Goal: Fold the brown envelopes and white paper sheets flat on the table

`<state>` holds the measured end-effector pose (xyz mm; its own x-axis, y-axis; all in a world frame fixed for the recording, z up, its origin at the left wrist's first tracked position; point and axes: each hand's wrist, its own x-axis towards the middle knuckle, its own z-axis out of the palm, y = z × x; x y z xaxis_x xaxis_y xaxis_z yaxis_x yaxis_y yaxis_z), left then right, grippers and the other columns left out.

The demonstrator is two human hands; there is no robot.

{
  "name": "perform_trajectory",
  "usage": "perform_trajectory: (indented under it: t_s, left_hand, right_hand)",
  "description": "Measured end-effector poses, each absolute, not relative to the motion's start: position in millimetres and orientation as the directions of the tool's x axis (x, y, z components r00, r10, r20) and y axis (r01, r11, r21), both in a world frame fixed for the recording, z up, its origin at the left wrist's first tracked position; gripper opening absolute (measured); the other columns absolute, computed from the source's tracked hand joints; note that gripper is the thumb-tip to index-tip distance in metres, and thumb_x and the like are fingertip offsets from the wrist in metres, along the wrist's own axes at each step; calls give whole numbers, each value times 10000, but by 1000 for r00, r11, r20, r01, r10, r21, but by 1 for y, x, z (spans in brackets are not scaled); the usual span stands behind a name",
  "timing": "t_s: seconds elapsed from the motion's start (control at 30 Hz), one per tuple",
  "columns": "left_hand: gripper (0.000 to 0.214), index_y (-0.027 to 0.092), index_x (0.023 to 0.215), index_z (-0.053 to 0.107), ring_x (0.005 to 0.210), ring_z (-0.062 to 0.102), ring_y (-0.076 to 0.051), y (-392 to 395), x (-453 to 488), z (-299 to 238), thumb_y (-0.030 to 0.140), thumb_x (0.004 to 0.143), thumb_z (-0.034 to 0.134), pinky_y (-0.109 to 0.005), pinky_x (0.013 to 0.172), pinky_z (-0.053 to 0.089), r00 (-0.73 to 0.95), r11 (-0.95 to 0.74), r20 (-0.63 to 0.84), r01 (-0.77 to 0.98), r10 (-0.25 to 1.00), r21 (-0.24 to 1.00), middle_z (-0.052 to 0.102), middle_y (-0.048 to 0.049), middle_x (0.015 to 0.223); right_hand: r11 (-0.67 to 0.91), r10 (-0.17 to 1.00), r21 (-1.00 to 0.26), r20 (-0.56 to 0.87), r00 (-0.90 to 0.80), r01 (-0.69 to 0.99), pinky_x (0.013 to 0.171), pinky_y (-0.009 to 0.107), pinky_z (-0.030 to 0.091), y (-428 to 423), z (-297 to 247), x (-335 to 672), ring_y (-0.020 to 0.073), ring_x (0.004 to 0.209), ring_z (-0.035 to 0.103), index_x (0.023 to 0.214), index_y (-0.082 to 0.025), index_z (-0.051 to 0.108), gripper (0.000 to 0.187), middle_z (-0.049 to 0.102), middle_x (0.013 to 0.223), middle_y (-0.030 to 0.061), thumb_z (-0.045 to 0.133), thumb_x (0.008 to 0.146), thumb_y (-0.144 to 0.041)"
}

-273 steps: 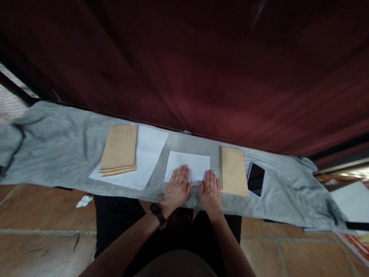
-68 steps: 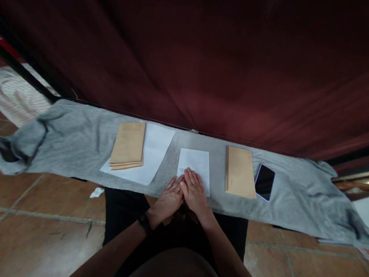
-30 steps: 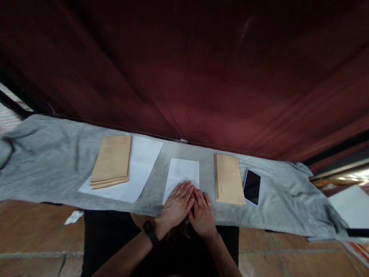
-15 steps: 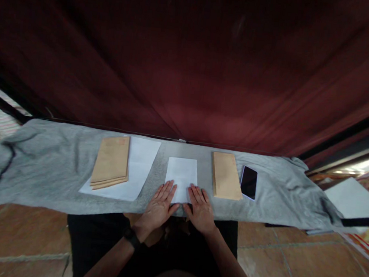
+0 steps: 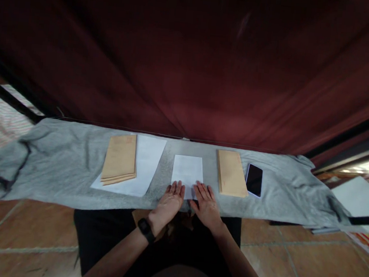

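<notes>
A folded white sheet of paper (image 5: 188,169) lies flat in front of me on the grey cloth (image 5: 161,175). My left hand (image 5: 170,200) rests at its lower left edge, fingers stretched forward and nothing held. At the lower right edge, my right hand (image 5: 207,204) lies with its fingers spread over the paper. Left of the sheet, several brown envelopes (image 5: 119,156) are stacked on larger white paper (image 5: 148,161). Another stack of brown envelopes (image 5: 232,173) sits to the right, with a dark-screened phone (image 5: 254,180) beside it.
A dark red curtain (image 5: 189,91) hangs along the table's far edge. Black frame bars (image 5: 357,133) stand at the sides. White board or paper (image 5: 361,197) is beyond the right end. Tiled floor (image 5: 32,232) lies below the front edge.
The view has shifted a little, so everything appears slightly further right. My left hand has turned partly onto its side; the right hand stays spread on the sheet's edge.
</notes>
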<state>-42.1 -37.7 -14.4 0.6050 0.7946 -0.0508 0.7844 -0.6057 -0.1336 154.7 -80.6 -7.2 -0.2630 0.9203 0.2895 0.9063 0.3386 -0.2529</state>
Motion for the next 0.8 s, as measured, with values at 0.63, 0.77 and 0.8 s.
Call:
perform_trajectory:
  t_s: [0.63,0.77,0.8]
  left_hand:
    - [477,138,1436,530,1445,449,-236,-31,-18,30,340,1035,368,-453,1212,331,630,-626,87,727,771,283,512,-135,1531]
    - [584,141,1494,459,1498,363,-251,-28,2,17,495,1050,322,-483,1221,310,597,-597,99,747,796,293,439,-139,1582]
    - [604,130,1496,451,1503,352,-255,-27,3,13,513,1049,322,-484,1226,302,590,-596,116,750,799,288,431,-146,1585]
  right_hand:
    - [366,915,-361,310,-259,858,1234,512,312,-76,-18,163,235,1414,490,1442,-257,564,514,549,1508,56,507,947,-132]
    - [357,916,-355,312,-250,864,1234,498,318,-76,-19,161,244,1411,494,1434,-201,573,494,588,1467,91,510,947,-149]
    - [356,916,-350,315,-249,866,1233,498,317,-76,-19,161,243,1410,495,1432,-209,574,488,582,1474,84,505,953,-153]
